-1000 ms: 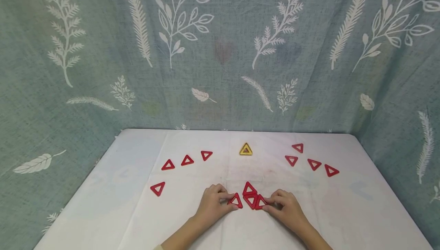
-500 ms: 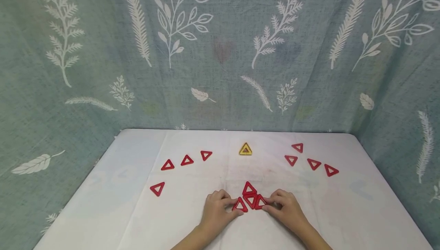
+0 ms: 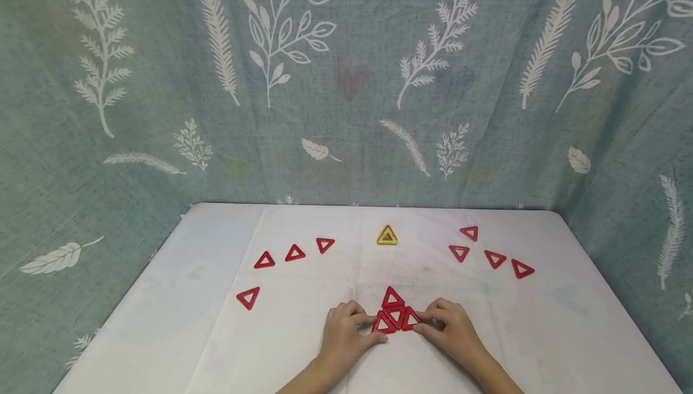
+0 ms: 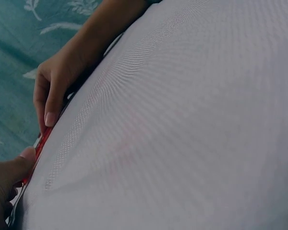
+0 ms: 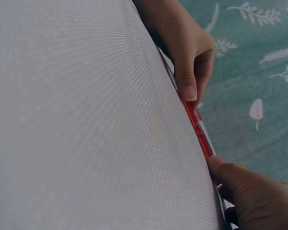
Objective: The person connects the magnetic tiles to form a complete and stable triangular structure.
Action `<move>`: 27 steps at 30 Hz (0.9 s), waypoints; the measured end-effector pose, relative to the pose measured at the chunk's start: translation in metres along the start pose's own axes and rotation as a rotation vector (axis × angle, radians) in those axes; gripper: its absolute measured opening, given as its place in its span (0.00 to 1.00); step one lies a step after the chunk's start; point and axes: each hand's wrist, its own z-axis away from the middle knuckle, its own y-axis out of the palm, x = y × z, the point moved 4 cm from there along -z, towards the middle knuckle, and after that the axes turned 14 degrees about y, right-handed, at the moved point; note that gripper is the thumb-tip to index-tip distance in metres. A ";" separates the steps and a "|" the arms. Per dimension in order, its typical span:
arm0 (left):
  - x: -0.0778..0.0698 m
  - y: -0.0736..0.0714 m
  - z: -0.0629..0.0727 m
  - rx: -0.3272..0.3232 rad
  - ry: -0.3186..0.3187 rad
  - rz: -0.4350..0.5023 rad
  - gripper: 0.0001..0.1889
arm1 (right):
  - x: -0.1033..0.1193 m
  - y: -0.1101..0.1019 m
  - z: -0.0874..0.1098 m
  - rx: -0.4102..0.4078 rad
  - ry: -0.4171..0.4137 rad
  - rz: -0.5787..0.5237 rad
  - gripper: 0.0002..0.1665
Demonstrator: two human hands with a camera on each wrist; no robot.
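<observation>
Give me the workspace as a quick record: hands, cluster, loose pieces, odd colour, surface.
Left hand: pinches left red triangular frame of the cluster
Right hand: pinches right red triangular frame
Cluster: four red frames; top frame, inverted middle frame, one each side
Loose red frames: four to the left, four to the right
Odd colour: one yellow triangle, far side, between the loose groups
Surface: white cloth-covered table

**Gap on the left just closed up**

So the red triangle (image 3: pixel 384 330) pinched in the left hand (image 3: pixel 345 332) goes from sitting apart to lying right against the middle triangle (image 3: pixel 394 309). It's also turned a bit, bottom edge nearly level now. The hand slides over with it, ending up closer to the right hand (image 3: pixel 452 326).
</observation>
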 end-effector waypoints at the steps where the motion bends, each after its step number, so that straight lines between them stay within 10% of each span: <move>1: 0.000 0.000 0.000 0.000 -0.001 0.002 0.21 | 0.000 0.000 0.000 0.004 0.008 0.002 0.13; 16: 0.018 0.009 -0.006 0.141 -0.176 0.131 0.17 | -0.003 0.000 0.000 0.034 0.038 0.007 0.13; 27: 0.033 0.013 -0.021 0.335 -0.075 0.146 0.29 | -0.003 -0.001 -0.001 0.085 0.011 -0.011 0.12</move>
